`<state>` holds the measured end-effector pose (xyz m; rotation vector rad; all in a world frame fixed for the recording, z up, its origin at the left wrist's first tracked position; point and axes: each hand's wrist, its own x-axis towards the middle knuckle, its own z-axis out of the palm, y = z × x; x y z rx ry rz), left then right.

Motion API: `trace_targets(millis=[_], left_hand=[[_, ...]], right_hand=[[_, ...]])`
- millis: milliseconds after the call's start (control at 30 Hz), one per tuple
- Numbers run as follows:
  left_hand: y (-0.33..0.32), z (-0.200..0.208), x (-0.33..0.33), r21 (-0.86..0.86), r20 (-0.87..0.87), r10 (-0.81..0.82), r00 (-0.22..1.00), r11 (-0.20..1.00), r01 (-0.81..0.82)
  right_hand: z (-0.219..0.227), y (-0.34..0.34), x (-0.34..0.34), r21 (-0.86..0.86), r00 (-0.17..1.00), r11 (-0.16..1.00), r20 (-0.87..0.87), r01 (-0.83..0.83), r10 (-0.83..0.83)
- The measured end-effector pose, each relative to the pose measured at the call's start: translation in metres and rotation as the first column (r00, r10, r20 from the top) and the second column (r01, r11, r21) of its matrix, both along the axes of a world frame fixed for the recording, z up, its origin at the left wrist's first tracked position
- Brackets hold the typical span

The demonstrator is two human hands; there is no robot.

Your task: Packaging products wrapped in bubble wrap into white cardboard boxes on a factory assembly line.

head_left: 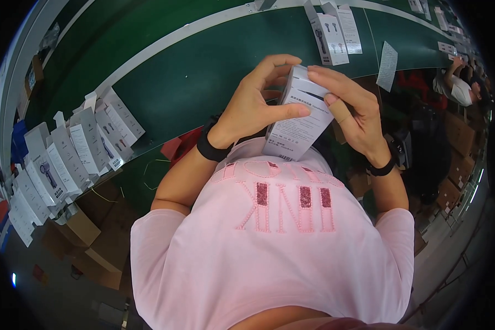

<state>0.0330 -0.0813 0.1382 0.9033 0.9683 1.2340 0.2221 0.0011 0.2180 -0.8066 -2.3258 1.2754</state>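
Nearest, below the fingers, is the person's pink shirt (pixel 269 264), with a dark wristband (pixel 208 144) behind the left fingers and another behind the right. A printed white carton (pixel 300 126) stands tilted between the two hands, its lower end close against the shirt. The left hand (pixel 258 102) grips it, thumb flat across the front face and fingers curled round the far side; the right hand (pixel 352 107) closes on its top end, though how far the flap is tucked is hard to tell. Left of the fingers, a row of open white boxes (pixel 80 146) leans along the edge of the green bench (pixel 203 66). Beyond the right fingers stand two more boxes (pixel 331 44), then a paper sheet (pixel 388 66) and, farthest right, a co-worker (pixel 461 91).
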Motion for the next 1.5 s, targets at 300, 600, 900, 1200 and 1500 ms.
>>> trace_targets(millis=[300,600,900,1200,1500], left_hand=[[0.027,-0.007,0.02,0.05,0.105,-0.044,0.993,0.998,0.039],[0.091,-0.015,0.065,-0.106,0.134,-0.258,0.957,0.956,0.272],[0.365,-0.123,0.068,-0.056,-0.931,0.088,0.354,0.925,-0.376],[0.302,-0.157,0.092,0.169,-0.702,0.529,0.477,0.774,-0.61],[0.216,-0.17,0.161,-0.299,-0.694,0.163,0.701,0.821,-0.487]], right_hand=[[0.009,0.023,0.025,0.034,0.979,0.994,0.18,-0.106,0.098],[-0.018,0.065,0.07,-0.315,0.945,0.892,0.134,0.326,-0.298],[-0.137,0.315,0.26,-0.308,0.504,0.461,0.076,0.832,-0.86],[-0.229,0.347,0.25,0.58,0.501,0.412,0.006,0.703,-0.865],[-0.229,0.373,-0.036,0.598,0.997,0.801,0.073,-0.035,-0.01]])
